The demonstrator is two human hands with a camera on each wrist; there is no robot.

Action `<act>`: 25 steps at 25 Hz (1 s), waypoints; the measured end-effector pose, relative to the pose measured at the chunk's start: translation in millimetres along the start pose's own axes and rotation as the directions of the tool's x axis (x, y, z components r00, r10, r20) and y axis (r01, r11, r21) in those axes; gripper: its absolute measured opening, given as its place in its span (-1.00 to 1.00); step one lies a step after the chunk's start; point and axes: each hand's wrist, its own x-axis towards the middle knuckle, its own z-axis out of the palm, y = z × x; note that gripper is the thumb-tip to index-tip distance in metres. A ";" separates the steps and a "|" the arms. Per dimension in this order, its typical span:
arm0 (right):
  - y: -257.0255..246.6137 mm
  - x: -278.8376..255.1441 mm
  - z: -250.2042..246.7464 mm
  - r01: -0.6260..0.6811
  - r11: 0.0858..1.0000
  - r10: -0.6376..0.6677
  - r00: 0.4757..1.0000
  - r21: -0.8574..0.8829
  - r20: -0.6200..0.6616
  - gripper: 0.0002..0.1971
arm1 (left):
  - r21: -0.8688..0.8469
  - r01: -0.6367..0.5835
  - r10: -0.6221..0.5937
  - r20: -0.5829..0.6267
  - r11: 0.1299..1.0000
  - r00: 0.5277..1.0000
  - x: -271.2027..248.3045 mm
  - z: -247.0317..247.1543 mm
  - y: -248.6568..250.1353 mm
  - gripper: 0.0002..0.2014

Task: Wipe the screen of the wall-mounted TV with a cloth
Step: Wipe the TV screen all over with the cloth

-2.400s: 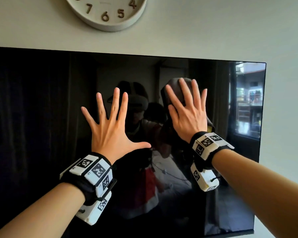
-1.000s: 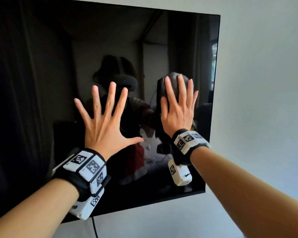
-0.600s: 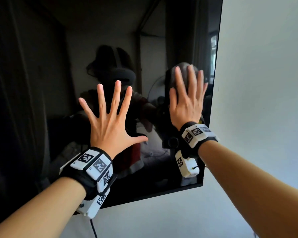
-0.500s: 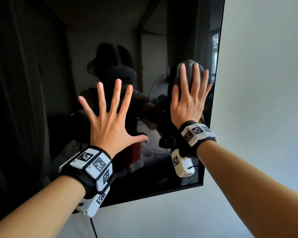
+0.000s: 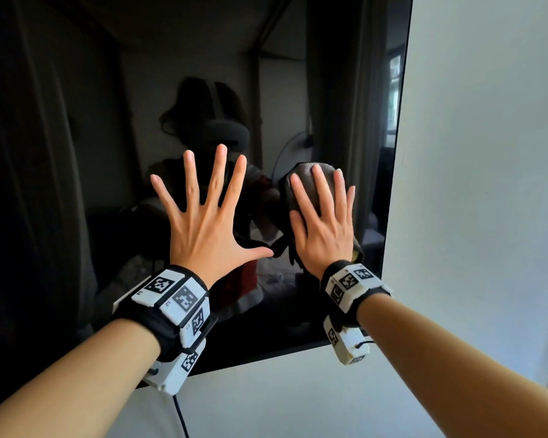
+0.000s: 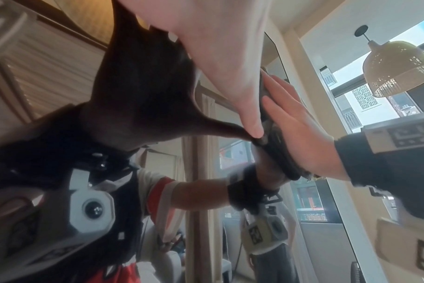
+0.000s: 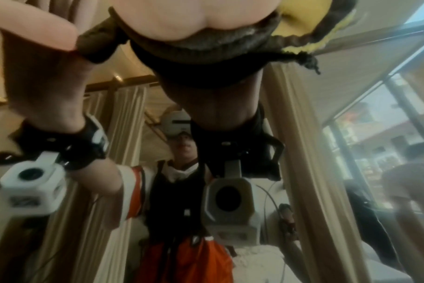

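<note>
The black TV screen fills the left of the head view and mirrors the room. My right hand lies flat with straight fingers on a dark grey cloth, pressing it against the glass near the screen's right edge and lower corner. The cloth shows a yellow underside in the right wrist view. My left hand is spread wide, palm on the screen just left of the cloth, thumb tip close to it. In the left wrist view the left thumb meets the cloth under the right hand.
The TV's right edge and bottom edge border a pale bare wall. A black cable hangs down below the set.
My right hand and the cloth have slid down the screen along its right edge since half a second ago. My left hand stays spread on the glass. Earlier the view shifted right, away from the clock.
</note>
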 end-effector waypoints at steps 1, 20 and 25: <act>8.9 6.7 -2.3 0.025 1.000 -0.025 1.000 -0.004 -0.001 -0.52 | 0.003 -0.008 0.008 0.000 1.000 1.000 -2.6 0.5 -2.0 0.44; -10.7 -41.4 8.3 -0.113 0.993 0.114 0.992 -0.019 0.048 -0.47 | 0.046 -0.103 0.100 0.064 0.994 0.993 -32.9 10.2 -18.6 0.43; -12.0 -14.0 6.2 -0.296 0.955 0.296 0.954 0.020 -0.037 -0.48 | 0.012 -0.072 0.071 0.068 0.997 0.995 -41.9 20.6 -3.2 0.43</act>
